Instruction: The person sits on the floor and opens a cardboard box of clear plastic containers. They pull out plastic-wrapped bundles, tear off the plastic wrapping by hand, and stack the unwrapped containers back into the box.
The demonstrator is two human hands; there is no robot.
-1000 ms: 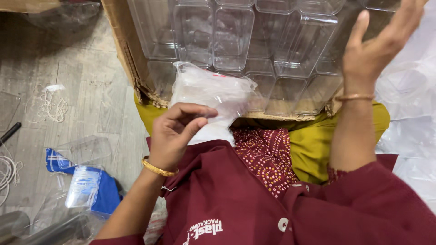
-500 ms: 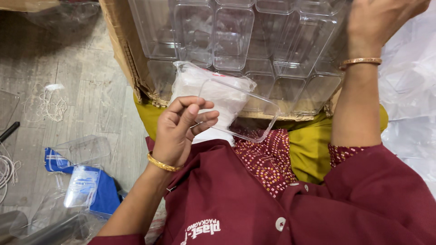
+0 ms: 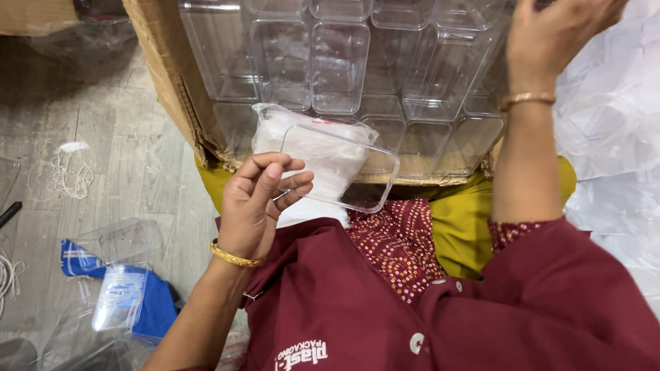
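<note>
My left hand [image 3: 262, 200] grips a clear flat plastic lid [image 3: 340, 168] by its near edge, level over my lap. Under the lid lies a clear bag of white stuff [image 3: 313, 144]. Raised at the top right, my right hand [image 3: 553, 34] rests on the stacked clear plastic containers [image 3: 340, 62] that fill a cardboard box [image 3: 161, 75] in front of me. The fingers of that hand are partly cut off by the frame's top edge, and whether they hold a container cannot be told.
On the wooden floor at my left lie a clear container [image 3: 124, 240], a blue packet with a clear pack on it [image 3: 130, 302] and a tangle of string [image 3: 65, 172]. Crumpled clear plastic sheeting [image 3: 615, 137] lies at the right.
My left hand has taken up the clear lid, which was not in it a second ago. The right hand has moved left from open in the air onto the containers.
</note>
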